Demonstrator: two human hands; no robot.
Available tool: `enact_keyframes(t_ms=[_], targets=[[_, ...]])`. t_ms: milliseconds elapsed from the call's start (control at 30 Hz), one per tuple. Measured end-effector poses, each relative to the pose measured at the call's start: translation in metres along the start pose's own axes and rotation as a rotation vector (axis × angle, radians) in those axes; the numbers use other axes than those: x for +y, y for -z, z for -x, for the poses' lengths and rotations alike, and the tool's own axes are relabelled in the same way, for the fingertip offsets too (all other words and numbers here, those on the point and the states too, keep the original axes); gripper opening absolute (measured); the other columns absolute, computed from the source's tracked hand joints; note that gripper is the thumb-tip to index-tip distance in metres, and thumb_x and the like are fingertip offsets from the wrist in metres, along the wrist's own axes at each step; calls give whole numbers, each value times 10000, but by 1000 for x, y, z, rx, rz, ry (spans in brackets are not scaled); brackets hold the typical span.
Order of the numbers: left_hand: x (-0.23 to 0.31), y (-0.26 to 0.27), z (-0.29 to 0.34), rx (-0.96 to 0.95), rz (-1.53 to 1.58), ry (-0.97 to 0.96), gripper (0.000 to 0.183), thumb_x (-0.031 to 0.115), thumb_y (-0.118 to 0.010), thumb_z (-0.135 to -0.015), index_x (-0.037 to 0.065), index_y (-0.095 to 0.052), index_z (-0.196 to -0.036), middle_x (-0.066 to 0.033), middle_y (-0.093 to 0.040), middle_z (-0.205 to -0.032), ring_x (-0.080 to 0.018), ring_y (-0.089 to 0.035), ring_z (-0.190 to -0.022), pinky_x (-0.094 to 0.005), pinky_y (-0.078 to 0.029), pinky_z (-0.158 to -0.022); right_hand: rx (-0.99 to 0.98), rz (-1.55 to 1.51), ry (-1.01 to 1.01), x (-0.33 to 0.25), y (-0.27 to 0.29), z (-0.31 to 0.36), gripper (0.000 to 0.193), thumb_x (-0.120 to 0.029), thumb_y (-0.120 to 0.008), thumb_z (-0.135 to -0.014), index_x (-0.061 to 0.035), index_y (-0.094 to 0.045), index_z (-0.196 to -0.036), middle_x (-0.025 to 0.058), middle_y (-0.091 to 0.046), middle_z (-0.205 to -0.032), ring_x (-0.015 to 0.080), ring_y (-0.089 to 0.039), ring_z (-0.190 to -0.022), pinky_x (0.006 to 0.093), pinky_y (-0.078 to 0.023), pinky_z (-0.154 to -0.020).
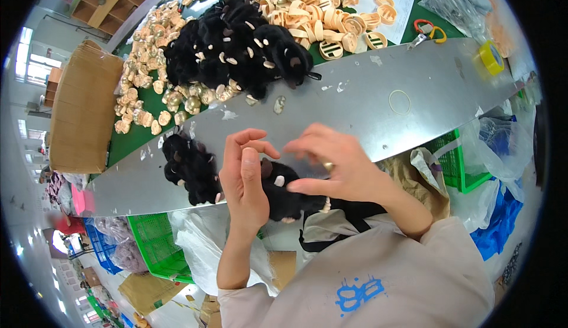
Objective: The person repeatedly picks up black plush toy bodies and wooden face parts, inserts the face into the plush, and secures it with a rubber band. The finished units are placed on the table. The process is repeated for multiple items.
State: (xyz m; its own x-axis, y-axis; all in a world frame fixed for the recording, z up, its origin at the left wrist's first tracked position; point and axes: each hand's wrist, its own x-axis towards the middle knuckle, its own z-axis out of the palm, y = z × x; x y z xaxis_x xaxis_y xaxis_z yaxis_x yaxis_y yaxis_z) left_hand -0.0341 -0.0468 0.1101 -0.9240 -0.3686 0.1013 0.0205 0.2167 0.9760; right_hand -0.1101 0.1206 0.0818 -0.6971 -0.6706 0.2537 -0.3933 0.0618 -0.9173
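Note:
My left hand [245,177] and my right hand [337,162] are together over the near edge of a grey metal table [367,103]. Both grip one black plush toy [284,198] with small cream ears, held between them. My right hand's fingers pinch at something small above the toy; what it is cannot be told. A few more black plush toys [189,168] lie just left of my left hand. A large heap of black plush toys [242,47] sits at the far side of the table.
Many small tan round parts [307,5] lie spread across the green surface behind the heap. A cardboard box [83,106] stands at the left. A yellow tape roll [491,57], a rubber band [399,102], green baskets [157,245] and plastic bags [497,144] surround the table.

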Motion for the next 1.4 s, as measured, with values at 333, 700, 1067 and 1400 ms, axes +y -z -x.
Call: enact_keyframes(t_ms=[333,700,1067,1400], targets=[[-41,-9,47,39,654,256,510,230,-684,-840,-35,-525,-1246,-88,-612,-1098,-161,-596,-989,-299,-467,-915,71,-730,-434,14,-14,18,127,-131,-580,-969,-23,-593,-903,-74,-468,-727,9,-387,-664,195,-320,-564],[-40,-27,62,101,405,142,342,-60,-721,-796,-30,-623,-1123,-40,-671,-1010,-79,-600,-930,-225,-467,-848,-28,-256,-230,13,-16,22,197,-162,-695,-886,3,-628,-970,38,-602,-836,89,-551,-698,210,-434,-630],[-54,-12,77,-51,889,516,500,92,-776,-747,-35,-583,-1190,-94,-650,-1086,-166,-641,-949,-309,-533,-844,-96,-230,-227,22,-11,31,126,-99,-673,-884,-12,-598,-934,51,-552,-868,136,-533,-747,271,-448,-648],[-37,-22,76,280,698,469,421,203,-575,-973,-34,-491,-1310,-144,-588,-1244,-228,-608,-1090,-376,-516,-930,176,-703,-169,-1,0,52,163,9,-497,-930,-1,-456,-1088,95,-560,-996,159,-628,-936,320,-579,-788]])
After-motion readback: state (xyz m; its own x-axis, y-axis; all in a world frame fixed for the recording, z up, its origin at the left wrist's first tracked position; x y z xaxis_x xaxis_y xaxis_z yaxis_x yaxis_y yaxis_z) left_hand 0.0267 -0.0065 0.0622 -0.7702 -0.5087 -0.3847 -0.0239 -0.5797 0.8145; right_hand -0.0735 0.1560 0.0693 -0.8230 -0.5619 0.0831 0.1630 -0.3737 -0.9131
